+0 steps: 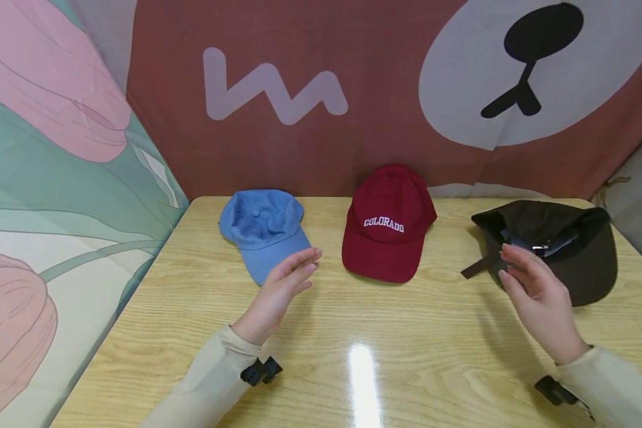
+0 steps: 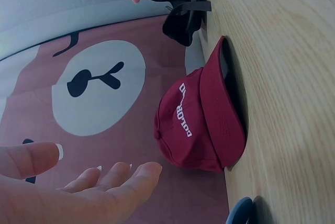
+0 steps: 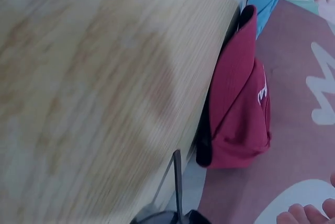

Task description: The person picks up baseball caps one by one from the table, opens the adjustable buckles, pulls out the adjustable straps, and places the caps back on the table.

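Nearest us, at seven and five o'clock in the head view, pale sleeves (image 1: 203,380) reach over the wooden table (image 1: 417,339). The right hand (image 1: 543,306) has softly bent fingers and grips nothing; the left hand (image 1: 283,288) extends its fingers, likewise holding nothing. At about twelve o'clock from the right hand we see the dark cap (image 1: 575,264), hollow side showing, its strap (image 1: 476,268) pointing to eight; we cannot tell whether fingertips touch it. The blue cap (image 1: 267,226) lies just past the left hand, at eleven, brim toward five. Between them sits the red cap (image 1: 387,229), brim toward six. Beyond hangs a brown cloth (image 1: 374,137).
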{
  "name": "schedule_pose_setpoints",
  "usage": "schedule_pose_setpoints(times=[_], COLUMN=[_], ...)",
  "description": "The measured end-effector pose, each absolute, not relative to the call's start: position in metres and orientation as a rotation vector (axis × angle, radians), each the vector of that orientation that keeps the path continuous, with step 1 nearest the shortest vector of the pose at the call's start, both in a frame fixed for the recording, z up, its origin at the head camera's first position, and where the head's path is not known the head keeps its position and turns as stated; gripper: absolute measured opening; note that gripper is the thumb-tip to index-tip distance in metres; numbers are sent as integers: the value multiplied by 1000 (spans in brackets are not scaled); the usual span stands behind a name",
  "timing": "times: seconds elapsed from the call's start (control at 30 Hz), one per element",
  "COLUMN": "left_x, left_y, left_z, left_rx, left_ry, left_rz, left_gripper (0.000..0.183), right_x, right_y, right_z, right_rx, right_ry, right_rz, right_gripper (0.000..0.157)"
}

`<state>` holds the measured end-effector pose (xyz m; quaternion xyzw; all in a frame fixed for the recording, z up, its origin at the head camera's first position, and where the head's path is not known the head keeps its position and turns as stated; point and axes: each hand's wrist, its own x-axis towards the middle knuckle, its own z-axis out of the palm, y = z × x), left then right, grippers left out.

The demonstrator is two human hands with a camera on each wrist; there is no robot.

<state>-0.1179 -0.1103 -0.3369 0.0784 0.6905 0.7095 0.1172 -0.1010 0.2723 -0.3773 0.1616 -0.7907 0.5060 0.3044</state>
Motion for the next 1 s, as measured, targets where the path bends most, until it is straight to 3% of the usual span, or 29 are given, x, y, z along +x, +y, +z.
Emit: schedule_pose_setpoints(times=[0.23, 0.5, 1.0], left_x=[-117, -116, -117], left_y=[-111, -110, -111], left_z=[-337, -336, -339], left_rx=[230, 226, 222], left_ry=[2027, 2031, 2025], left_rz=[2069, 2065, 2078], left_gripper=[45, 45, 45], right_x=[-105, -108, -112], right_y=[261, 253, 239], right_z=[-380, -383, -388], right_rx=[459, 521, 651], right_ry=[-2170, -2284, -2416], right_rz=[1352, 1216, 1034], right_gripper=[59, 45, 52])
